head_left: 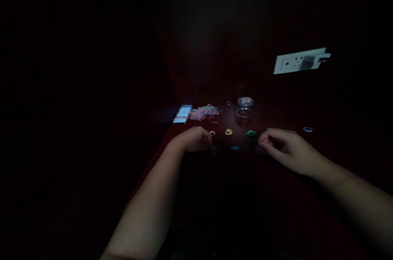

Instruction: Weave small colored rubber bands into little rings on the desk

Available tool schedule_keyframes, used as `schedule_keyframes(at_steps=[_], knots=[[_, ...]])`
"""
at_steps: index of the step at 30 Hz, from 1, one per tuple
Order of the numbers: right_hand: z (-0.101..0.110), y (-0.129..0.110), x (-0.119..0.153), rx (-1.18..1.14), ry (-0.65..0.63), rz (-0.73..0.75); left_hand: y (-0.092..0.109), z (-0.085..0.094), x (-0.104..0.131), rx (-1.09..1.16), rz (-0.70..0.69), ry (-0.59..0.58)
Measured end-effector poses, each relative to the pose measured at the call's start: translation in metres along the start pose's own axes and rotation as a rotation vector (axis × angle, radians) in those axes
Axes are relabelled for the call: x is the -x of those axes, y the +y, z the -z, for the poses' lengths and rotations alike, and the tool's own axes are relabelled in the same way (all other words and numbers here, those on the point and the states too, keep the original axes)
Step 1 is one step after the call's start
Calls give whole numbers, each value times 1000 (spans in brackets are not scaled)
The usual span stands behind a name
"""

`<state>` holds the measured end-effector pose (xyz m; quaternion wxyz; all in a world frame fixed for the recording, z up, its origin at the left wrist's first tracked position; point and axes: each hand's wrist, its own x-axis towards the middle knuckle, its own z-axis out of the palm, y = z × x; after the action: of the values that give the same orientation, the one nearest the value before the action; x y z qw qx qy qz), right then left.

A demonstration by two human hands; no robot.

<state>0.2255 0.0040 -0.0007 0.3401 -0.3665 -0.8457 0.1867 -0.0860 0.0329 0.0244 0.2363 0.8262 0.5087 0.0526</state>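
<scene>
My left hand (196, 139) is closed with its fingers curled down near the table, beside a pink ring-shaped band (212, 133). What its fingertips hold, if anything, is hidden. On the other side, my right hand (282, 145) pinches thumb and forefinger together just right of a green coil of bands (251, 133); what is in the pinch is too small to name. Between the hands lie a yellow coil of bands (228, 132) and a small blue bunch of bands (235, 148). A dim pinkish bunch (259, 150) lies by the right fingertips, and pale thin bands (214, 150) by the left.
A loose heap of mostly pink elastic bands (203, 113) lies behind my left hand, next to a lit phone (182, 114). A lidded clear jar (245, 109) stands further back. A light blue ring (307, 129) lies far right. The wall carries a socket with a plug (302, 61).
</scene>
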Motion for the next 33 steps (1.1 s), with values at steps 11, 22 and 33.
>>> schedule_keyframes(at_steps=[11, 22, 33], knots=[[-1, -1, -1, 2, -3, -9, -2, 0, 0, 19, -3, -8], [0, 0, 0, -7, 5, 4, 1, 0, 3, 56, -16, -34], [0, 1, 0, -14, -27, -8, -3, -1, 1, 45, -18, -28]])
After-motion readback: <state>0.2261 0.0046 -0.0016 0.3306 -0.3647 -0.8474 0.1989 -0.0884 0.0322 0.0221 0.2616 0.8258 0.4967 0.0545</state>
